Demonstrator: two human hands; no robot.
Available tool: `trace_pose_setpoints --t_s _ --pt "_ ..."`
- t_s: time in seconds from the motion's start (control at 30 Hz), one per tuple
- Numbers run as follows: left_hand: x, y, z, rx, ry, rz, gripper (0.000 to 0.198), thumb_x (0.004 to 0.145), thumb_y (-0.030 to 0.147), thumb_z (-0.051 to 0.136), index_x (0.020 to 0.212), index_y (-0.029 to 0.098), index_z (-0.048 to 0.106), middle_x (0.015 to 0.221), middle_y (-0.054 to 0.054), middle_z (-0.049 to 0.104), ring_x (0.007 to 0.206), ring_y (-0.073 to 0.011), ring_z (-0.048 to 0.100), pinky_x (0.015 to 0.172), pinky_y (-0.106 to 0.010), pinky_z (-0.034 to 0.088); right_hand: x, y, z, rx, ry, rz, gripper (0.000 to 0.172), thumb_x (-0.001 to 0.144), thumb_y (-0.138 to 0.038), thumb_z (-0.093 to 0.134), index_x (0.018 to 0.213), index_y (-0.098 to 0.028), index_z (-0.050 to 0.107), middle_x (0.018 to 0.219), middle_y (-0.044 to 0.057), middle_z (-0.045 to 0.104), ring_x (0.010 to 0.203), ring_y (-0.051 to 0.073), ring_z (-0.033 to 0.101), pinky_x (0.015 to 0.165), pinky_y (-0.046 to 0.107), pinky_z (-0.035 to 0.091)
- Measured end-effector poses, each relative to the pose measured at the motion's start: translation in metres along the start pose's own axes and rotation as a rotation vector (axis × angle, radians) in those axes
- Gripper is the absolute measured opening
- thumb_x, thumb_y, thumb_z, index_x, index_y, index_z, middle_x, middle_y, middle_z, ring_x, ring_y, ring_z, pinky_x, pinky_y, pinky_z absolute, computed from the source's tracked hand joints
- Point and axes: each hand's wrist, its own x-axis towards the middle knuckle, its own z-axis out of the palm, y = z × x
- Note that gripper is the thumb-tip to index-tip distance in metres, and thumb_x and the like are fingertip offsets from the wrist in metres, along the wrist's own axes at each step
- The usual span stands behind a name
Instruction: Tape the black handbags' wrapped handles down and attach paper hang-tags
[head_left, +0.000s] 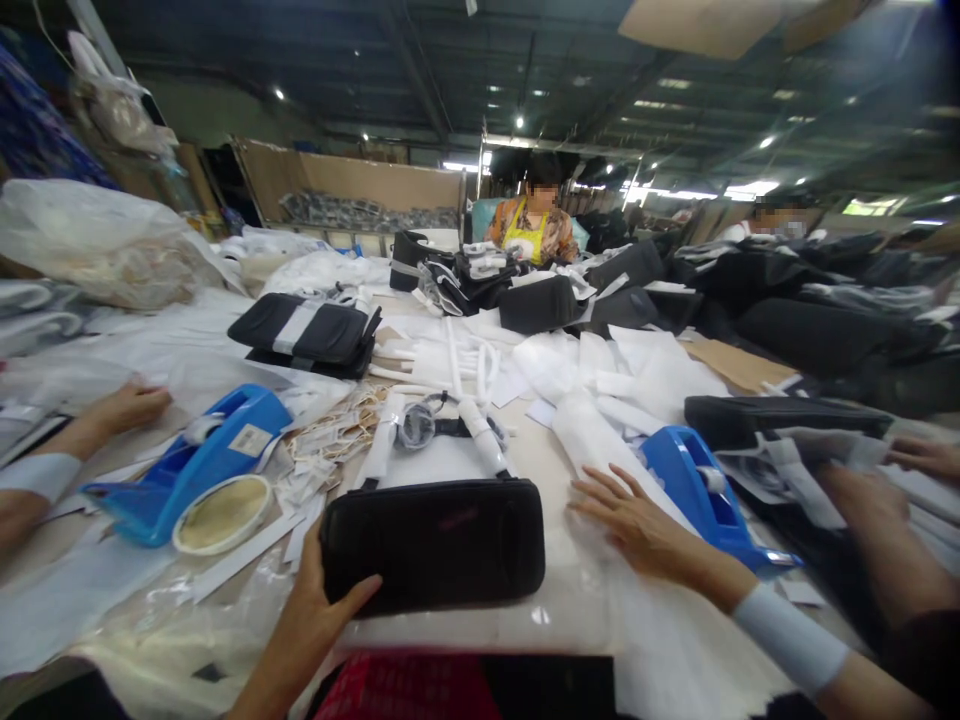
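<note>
A black handbag (435,545) lies in front of me, its two handles (480,437) wrapped in white sleeves and pointing away. A clear-wrapped coil (417,425) rests between the handles. My left hand (334,590) grips the bag's left end, thumb across the front and fingers hidden behind the edge. To the right of the bag, my right hand (626,525) lies palm down with fingers spread, holding nothing. It is beside a white foam sheet (600,440), and I cannot tell whether it touches it.
Blue tape dispensers (202,460) (697,490) stand on both sides. A round paste tub (223,513) sits near the left one, beside scattered tags (307,485). Co-workers' hands work at left (135,405) and right (870,495). Black bags (307,330) are piled farther back, near a person in a yellow apron (523,243).
</note>
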Motion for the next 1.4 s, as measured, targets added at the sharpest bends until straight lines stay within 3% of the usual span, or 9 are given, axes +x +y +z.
trace_pose_setpoints --t_s 0.1,0.27,0.43,0.53,0.67,0.83,1.0,1.27,1.4 --pt "-0.001 0.000 -0.006 -0.027 -0.038 0.015 0.091 0.071 0.048 0.072 0.146 0.026 0.025 0.151 -0.012 0.036 0.141 -0.0342 0.033 0.116 -0.052 0.029 0.004 -0.039 0.006 0.069 0.044 -0.042 0.072 0.066 0.007 0.041 0.130 -0.023 0.056 0.141 0.009 0.051 0.140 0.024 0.034 0.117 0.053 0.024" --pt "0.000 0.003 -0.020 -0.052 -0.113 0.040 0.080 0.079 0.046 0.066 0.145 0.033 0.023 0.155 -0.008 0.029 0.138 -0.0308 0.037 0.111 -0.051 0.038 -0.019 -0.081 -0.008 0.324 -0.136 -0.086 0.036 0.076 -0.002 0.045 0.092 -0.022 0.070 0.128 0.011 0.061 0.119 0.024 0.057 0.096 0.038 0.051" --pt "0.022 0.020 -0.034 -0.102 -0.123 0.055 0.065 0.083 0.051 0.059 0.141 0.030 0.037 0.151 -0.008 0.038 0.136 -0.0302 0.040 0.113 -0.050 0.035 -0.002 -0.067 -0.040 0.583 0.031 0.183 0.028 0.088 -0.018 0.044 0.087 -0.024 0.072 0.114 0.008 0.068 0.111 0.024 0.063 0.096 0.039 0.051" --pt "0.056 0.036 -0.037 -0.170 -0.108 -0.058 0.056 0.084 0.056 0.052 0.130 0.024 0.051 0.138 -0.009 0.054 0.125 -0.0293 0.052 0.111 -0.046 0.039 0.049 -0.058 -0.042 0.828 0.162 0.459 0.023 0.086 -0.030 0.052 0.091 -0.022 0.072 0.102 0.010 0.071 0.097 0.025 0.066 0.088 0.039 0.053" --pt "0.108 0.050 -0.029 -0.225 -0.240 -0.148 0.064 0.067 0.048 0.070 0.121 0.016 0.060 0.120 -0.011 0.067 0.116 -0.0305 0.059 0.102 -0.042 0.046 0.118 -0.047 -0.020 1.145 0.118 0.713 0.023 0.067 -0.027 0.065 0.086 -0.015 0.072 0.080 0.007 0.070 0.072 0.020 0.065 0.071 0.034 0.052" --pt "0.144 0.048 -0.013 -0.370 -0.437 -0.275 0.062 0.056 0.030 0.076 0.114 0.010 0.063 0.102 -0.012 0.072 0.098 -0.0264 0.066 0.077 -0.031 0.053 0.152 -0.034 0.013 1.388 0.104 0.799 0.022 0.055 -0.019 0.071 0.077 -0.013 0.067 0.063 -0.001 0.059 0.056 0.010 0.051 0.055 0.023 0.041" --pt "0.156 0.045 -0.009 -0.489 -0.433 -0.366 0.072 0.052 0.013 0.069 0.124 0.012 0.057 0.107 -0.011 0.071 0.090 -0.0209 0.068 0.064 -0.023 0.052 0.161 -0.026 0.021 1.546 0.032 0.766 0.036 0.052 -0.014 0.070 0.088 -0.015 0.068 0.077 0.000 0.066 0.069 0.013 0.058 0.065 0.025 0.044" --pt "0.170 0.038 -0.006 -0.442 -0.623 -0.279 0.059 0.054 0.019 0.075 0.113 0.015 0.064 0.105 -0.011 0.072 0.100 -0.0268 0.067 0.080 -0.031 0.055 0.174 -0.011 0.020 1.438 -0.110 0.760 0.023 0.050 -0.011 0.065 0.073 -0.015 0.063 0.069 -0.002 0.061 0.068 0.012 0.054 0.066 0.025 0.043" --pt "0.175 0.032 -0.009 -0.356 -0.599 -0.303 0.044 0.060 0.025 0.075 0.103 0.014 0.067 0.100 -0.010 0.072 0.095 -0.0251 0.067 0.083 -0.033 0.053 0.170 -0.006 0.004 1.401 -0.191 0.724 0.021 0.055 -0.013 0.065 0.076 -0.014 0.063 0.080 0.003 0.065 0.074 0.014 0.058 0.070 0.026 0.047"
